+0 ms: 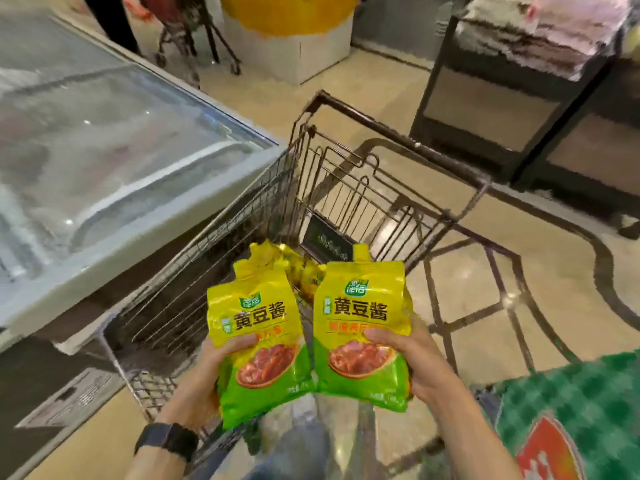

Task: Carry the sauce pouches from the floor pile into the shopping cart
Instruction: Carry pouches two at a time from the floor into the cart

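Observation:
I hold two yellow-and-green sauce pouches side by side over the near end of the wire shopping cart [391, 133]. My left hand [207, 372] grips the left pouch [256, 327] from its left edge. My right hand [412, 362] grips the right pouch [360, 317] from its right edge. Both pouches stand upright with spouts at the top. Behind them, inside the cart basket, lie more yellow pouches [304, 271], mostly hidden. The floor pile is out of view.
A glass-topped chest freezer [104, 150] runs along the cart's left side. Dark shelving units [519, 98] stand at the right back. A yellow-and-white display stand [294, 39] and a second cart's legs [194, 46] are farther back. A green checkered item [571, 420] is at bottom right.

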Tool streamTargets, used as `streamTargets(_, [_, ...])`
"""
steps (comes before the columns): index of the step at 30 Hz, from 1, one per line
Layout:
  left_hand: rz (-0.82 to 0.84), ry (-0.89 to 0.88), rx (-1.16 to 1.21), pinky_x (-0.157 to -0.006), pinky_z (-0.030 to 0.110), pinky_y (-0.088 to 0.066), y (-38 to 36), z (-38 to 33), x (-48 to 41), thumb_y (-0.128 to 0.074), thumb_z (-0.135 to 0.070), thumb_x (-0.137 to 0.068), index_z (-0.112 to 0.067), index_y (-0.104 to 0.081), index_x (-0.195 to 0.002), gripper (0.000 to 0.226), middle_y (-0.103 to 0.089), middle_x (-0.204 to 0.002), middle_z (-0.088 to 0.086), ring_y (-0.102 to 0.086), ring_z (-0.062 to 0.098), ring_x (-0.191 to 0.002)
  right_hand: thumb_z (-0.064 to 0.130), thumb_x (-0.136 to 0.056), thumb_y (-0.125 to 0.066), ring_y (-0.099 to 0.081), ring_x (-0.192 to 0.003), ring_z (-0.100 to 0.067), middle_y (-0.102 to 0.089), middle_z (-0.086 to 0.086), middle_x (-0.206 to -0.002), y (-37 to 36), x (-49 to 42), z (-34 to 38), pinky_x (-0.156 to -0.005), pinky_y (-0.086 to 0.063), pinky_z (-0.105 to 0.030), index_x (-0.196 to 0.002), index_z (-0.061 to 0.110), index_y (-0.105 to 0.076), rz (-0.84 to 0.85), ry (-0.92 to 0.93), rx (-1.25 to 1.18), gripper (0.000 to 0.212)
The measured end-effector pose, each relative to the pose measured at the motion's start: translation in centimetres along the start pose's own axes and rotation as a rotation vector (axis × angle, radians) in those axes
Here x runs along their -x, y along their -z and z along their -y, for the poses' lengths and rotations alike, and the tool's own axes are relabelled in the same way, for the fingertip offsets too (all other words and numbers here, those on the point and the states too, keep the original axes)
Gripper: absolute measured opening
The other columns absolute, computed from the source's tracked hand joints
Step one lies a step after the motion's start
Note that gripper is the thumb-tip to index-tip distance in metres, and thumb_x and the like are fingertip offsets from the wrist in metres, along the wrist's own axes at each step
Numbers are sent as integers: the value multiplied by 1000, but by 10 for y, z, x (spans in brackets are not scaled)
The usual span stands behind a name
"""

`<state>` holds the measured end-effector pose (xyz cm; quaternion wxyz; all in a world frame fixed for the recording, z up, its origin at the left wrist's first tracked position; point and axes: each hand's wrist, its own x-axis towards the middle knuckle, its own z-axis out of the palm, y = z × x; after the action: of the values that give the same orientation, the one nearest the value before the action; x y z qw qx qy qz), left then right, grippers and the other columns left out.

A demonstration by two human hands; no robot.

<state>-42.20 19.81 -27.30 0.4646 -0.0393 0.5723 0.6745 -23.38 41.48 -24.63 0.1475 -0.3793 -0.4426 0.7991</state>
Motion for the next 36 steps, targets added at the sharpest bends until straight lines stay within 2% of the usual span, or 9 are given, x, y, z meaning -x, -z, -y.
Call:
streamTargets(3, [-122,-106,28,-76,51,-60,1,-5,-41,-81,-10,-69,-18,-58,-126,62,-72,-119,14,-73,34,-98,-10,-69,-75,-71,-97,-33,-75,-12,-103,-18,-51,21,-84,-57,-44,-112,13,-63,-41,120,146,50])
streamTargets(5, [-236,-177,-5,-85,54,-57,3,-5,-69,-83,-6,-68,-20,-56,-125,65,-71,-120,13,-71,32,-102,-10,-69,-77,-72,-94,-30,-76,-9,-101,-27,-83,27,-84,-57,-45,-110,16,-64,-91,150,183,51])
streamTargets(11, [-522,-226,-147,-92,34,-54,0,-1,-138,-81,5,-72,-12,-48,-129,68,-68,-109,0,-66,11,-93,8,-57,-88,-72,-90,-27,-76,-5,-96,-47,-186,20,-89,-55,-52,-104,18,-67,-203,96,359,53])
streamTargets(13, [-602,-201,-118,-96,42,-51,7,10,-157,-82,6,-69,-13,-47,-132,74,-68,-110,-1,-67,13,-97,15,-52,-88,-72,-88,-26,-76,-3,-92,-53,-219,4,-87,-56,-49,-95,23,-67,-216,79,448,49])
streamTargets(19, [-808,-81,5,-89,40,-57,27,64,-210,-82,6,-67,-19,-50,-124,70,-68,-116,8,-70,14,-94,-5,-66,-83,-62,-79,-20,-66,1,-82,-53,-310,-67,-74,-46,-28,-90,17,-62,-148,-33,678,39])
streamTargets(24, [-848,12,-54,-95,41,-53,28,103,-260,-83,9,-68,-6,-52,-129,70,-69,-115,10,-67,25,-103,-1,-66,-79,-64,-82,-26,-66,-5,-85,-41,-354,-132,-64,-42,-22,-101,12,-63,-119,-47,946,40])
streamTargets(28, [-845,60,-162,-85,31,-57,24,128,-288,-81,13,-68,-4,-56,-119,59,-69,-100,5,-68,21,-93,15,-71,-73,-66,-86,-35,-70,-12,-89,-31,-360,-164,-67,-49,-40,-109,18,-52,15,-68,1342,44])
streamTargets(33, [-871,178,-172,-77,35,-50,32,125,-288,-79,-17,-82,-21,-57,-94,25,-68,-91,-1,-64,20,-85,45,-66,-83,-63,-109,-30,-64,-5,-119,-37,-356,-162,-83,-51,-40,-133,17,-43,113,-85,1442,83])
streamTargets(36, [-843,130,-335,-66,35,-47,32,116,-282,-77,-26,-84,-18,-52,-78,26,-66,-83,5,-61,23,-74,33,-80,-74,-64,-103,-32,-67,-9,-108,-47,-362,-154,-83,-51,-40,-123,11,-52,158,-49,1498,53])
